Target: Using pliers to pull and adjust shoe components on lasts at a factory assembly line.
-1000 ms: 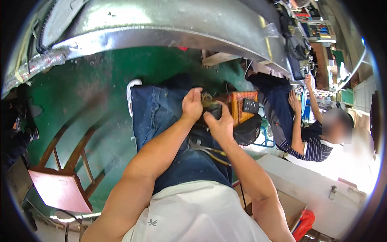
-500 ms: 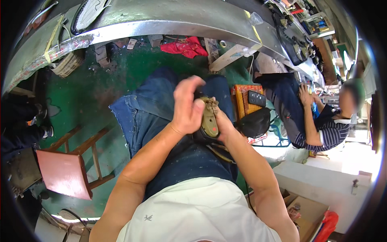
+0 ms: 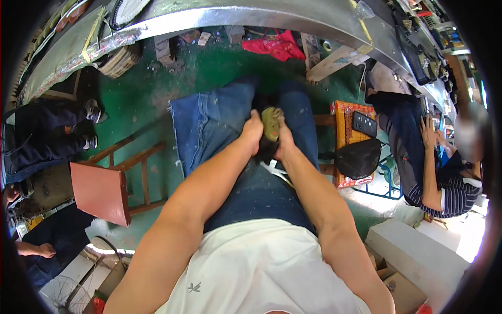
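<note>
Between my knees I hold an olive-green shoe last (image 3: 270,125), with a red spot and small holes on its top face. Dark material, perhaps a black shoe upper, surrounds its lower part; shadow hides the details. My left hand (image 3: 253,132) presses against its left side, fingers curled down and partly hidden. On the other side my right hand (image 3: 285,138) grips it, with most fingers behind the last. A pale strap or strip (image 3: 274,168) lies on my lap just below the hands. A blue denim cloth (image 3: 201,118) drapes over my left leg.
A metal-edged workbench (image 3: 235,18) runs across the far side. At left stands a stool with a reddish seat (image 3: 99,191). To my right a woven seat (image 3: 345,118) bears a phone (image 3: 364,124) and a black bag (image 3: 358,158). A person in a striped shirt (image 3: 452,196) works beyond.
My left hand, raised with spread fingers beside the last before, now closes against its side. Both hands and the last sit farther from my body. The view has shifted.
</note>
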{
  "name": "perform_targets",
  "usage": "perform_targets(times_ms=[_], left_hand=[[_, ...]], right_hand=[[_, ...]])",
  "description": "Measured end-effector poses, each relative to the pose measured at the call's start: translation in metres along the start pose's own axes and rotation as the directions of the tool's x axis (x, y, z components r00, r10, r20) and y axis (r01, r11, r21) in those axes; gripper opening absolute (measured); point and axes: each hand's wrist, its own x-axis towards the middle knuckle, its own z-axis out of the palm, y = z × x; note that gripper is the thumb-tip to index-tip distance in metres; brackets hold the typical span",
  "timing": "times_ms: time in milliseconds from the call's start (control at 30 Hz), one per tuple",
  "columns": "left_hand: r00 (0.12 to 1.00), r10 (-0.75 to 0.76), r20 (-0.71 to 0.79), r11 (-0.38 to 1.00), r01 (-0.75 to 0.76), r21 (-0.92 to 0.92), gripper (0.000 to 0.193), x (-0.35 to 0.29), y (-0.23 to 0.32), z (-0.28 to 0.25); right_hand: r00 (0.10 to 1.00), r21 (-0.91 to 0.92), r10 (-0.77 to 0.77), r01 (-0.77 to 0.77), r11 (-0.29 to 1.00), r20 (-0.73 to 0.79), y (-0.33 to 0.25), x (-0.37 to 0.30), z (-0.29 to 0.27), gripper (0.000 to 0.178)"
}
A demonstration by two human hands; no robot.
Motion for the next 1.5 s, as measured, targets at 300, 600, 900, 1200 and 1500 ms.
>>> perform_targets(times_ms=[300,600,900,1200,1500], left_hand=[[0.931,-0.280,0.236,0.956,0.292,-0.021,0.064,0.018,0.019,0.066],[0.744,0.078,0.664,0.995,-0.016,-0.100,0.073,-0.069,0.032,0.016],[0.349,0.477,0.807,0.878,-0.217,-0.426,0.072,-0.206,0.127,-0.020],[0.378,0.556,0.740,0.831,-0.247,-0.498,0.075,-0.242,0.192,-0.028],[0.387,0.557,0.735,0.830,-0.291,-0.476,0.076,-0.241,0.191,0.012]], right_hand=[[0.968,0.257,-0.236,0.251,0.933,-0.090,-0.009,-0.021,-0.028,0.053],[0.802,-0.287,-0.542,0.596,0.750,0.251,-0.008,-0.123,-0.027,0.063],[0.230,-0.607,-0.644,0.651,-0.456,0.730,-0.017,-0.248,0.047,0.042],[0.490,-0.490,-0.338,0.223,-0.842,0.803,0.055,-0.189,-0.113,0.032],[0.647,-0.598,-0.250,0.395,-0.697,0.720,0.030,-0.207,-0.145,0.034]])
